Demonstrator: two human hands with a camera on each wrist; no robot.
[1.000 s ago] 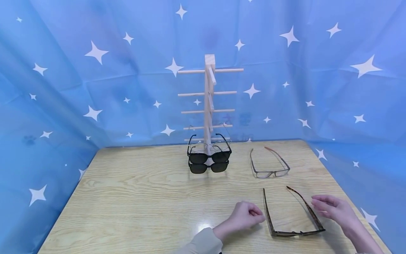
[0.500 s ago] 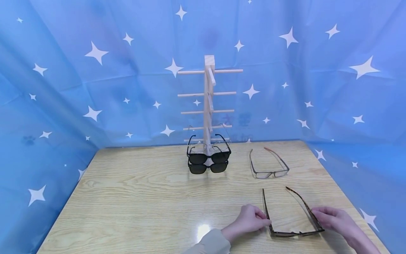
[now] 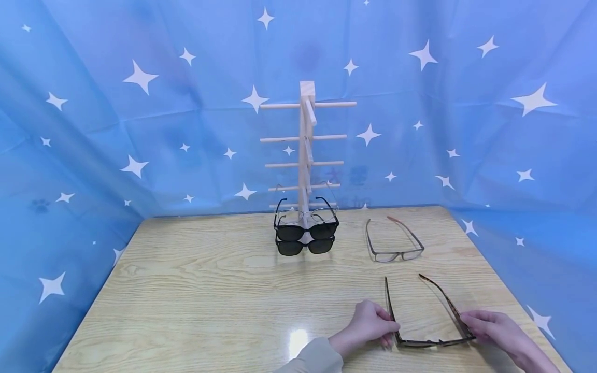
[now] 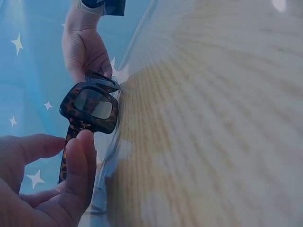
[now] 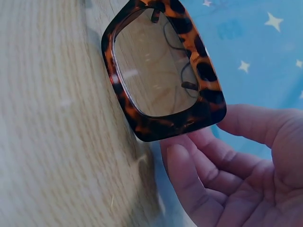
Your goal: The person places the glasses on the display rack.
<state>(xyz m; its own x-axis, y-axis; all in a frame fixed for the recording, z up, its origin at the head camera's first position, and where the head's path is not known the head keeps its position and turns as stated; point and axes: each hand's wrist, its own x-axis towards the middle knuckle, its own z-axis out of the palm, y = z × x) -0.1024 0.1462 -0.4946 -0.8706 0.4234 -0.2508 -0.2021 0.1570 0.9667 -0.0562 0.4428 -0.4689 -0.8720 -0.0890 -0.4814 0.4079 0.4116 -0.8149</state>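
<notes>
Tortoiseshell glasses (image 3: 416, 343) with thick square rims lie near the table's front right, temples unfolded toward the back. My left hand (image 3: 368, 322) pinches the left temple close to its hinge. On the other side, my right hand (image 3: 496, 331) grips the right temple near the front frame. The left wrist view has the spotted temple (image 4: 65, 163) between the left thumb and fingers. In the right wrist view the rim (image 5: 206, 71) and a clear lens are close up; the frame hides where the right fingertips meet the temple.
Grey-framed glasses (image 3: 398, 255) with brownish temple tips lie farther back on the wooden table (image 3: 210, 290). A wooden display stand (image 3: 305, 119) with crossbars stands at the rear, carrying wire-rimmed glasses (image 3: 290, 210) above two black sunglasses (image 3: 290, 233). A starry blue curtain (image 3: 163, 119) encloses the table.
Both hands have closed in on the tortoiseshell glasses: the left moved right to its temple, the right moved slightly down to the other. The glasses have hardly moved.
</notes>
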